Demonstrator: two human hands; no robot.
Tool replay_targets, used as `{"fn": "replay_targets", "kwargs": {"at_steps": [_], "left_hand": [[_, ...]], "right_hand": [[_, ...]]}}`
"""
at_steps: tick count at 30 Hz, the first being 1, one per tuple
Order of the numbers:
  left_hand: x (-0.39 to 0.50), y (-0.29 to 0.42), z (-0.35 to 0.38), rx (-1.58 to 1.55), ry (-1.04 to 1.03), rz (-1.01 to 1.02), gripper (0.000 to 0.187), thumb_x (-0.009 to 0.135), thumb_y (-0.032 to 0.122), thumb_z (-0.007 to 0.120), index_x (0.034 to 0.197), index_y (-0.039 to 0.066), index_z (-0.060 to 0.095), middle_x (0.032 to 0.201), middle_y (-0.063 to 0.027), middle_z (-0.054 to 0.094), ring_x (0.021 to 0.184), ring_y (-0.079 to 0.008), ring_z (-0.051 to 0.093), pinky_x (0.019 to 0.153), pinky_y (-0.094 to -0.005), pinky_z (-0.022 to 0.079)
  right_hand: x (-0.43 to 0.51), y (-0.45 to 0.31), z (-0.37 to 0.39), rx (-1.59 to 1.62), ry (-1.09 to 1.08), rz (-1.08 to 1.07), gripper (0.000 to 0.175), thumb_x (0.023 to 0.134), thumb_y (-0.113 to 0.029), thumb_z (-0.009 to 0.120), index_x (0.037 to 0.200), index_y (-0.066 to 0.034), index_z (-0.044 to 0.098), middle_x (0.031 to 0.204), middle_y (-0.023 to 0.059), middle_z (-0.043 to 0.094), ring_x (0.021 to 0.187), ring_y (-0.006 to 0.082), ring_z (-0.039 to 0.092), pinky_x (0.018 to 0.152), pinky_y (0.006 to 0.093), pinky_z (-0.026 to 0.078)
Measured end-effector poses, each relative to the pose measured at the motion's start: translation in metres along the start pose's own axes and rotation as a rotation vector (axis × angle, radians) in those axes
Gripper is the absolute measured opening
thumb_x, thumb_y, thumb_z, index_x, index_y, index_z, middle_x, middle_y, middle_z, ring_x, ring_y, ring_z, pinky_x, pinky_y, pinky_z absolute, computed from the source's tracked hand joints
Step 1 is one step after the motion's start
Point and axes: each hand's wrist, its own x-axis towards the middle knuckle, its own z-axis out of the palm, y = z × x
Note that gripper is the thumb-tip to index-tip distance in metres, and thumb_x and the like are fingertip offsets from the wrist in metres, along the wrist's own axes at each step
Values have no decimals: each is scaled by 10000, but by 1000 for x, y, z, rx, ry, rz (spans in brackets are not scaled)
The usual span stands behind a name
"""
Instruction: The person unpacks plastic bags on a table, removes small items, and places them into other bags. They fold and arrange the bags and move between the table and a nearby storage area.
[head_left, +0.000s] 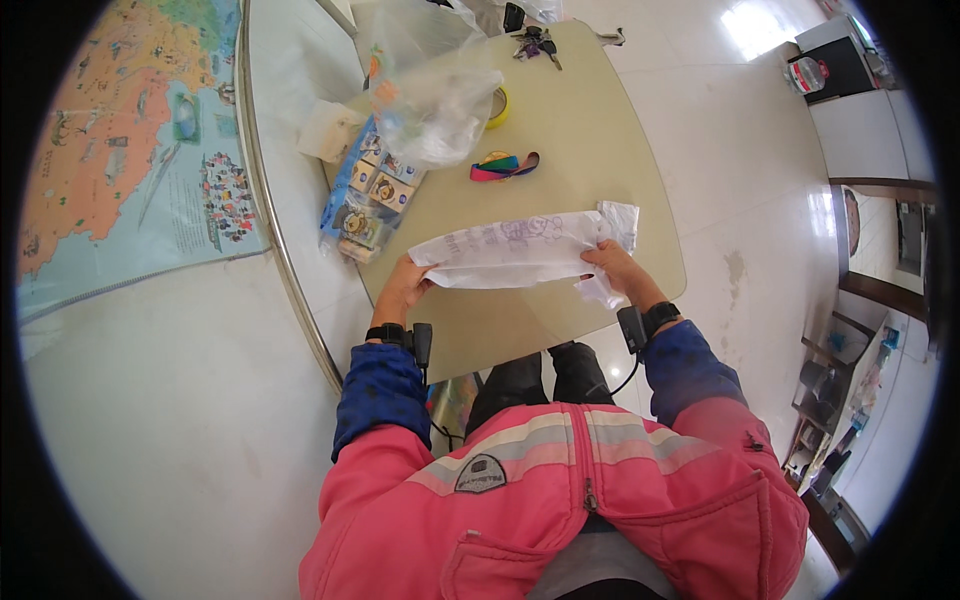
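A white plastic bag (517, 251) with printed writing and a cartoon figure is stretched lengthwise between my two hands, above the near part of the table. My left hand (407, 281) grips its left end. Toward the other end, my right hand (613, 266) pinches the plastic between thumb and fingers. A folded part of the bag sticks out beyond that hand, and a crumpled piece hangs below it. Beyond the bag lies a medal with a coloured ribbon (506, 166). The fingers under the bag are partly hidden.
On the pale table (622, 142) are a pack of tissues (375, 187), a clear plastic bag (442, 112), a roll of yellow tape (498, 109) and a bunch of keys (538, 46). A wall with an illustrated map (135, 135) borders the left side.
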Motion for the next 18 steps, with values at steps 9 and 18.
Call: {"fn": "replay_targets", "kwargs": {"at_steps": [9, 18], "left_hand": [[3, -11, -1, -435, -165, 161, 124, 784, 16, 577, 706, 106, 612, 1038, -90, 653, 917, -266, 625, 778, -339, 540], [-15, -7, 72, 783, 389, 999, 173, 759, -45, 527, 855, 36, 647, 875, -131, 626, 863, -309, 596, 800, -365, 486]], "right_hand": [[2, 1, -24, -60, -120, -206, 179, 820, -175, 604, 957, -65, 639, 855, 70, 638, 759, 192, 620, 662, 343, 521], [0, 28, -21, -720, 26, -324, 174, 678, -18, 617, 844, -27, 669, 795, 121, 657, 757, 209, 613, 704, 322, 491]]}}
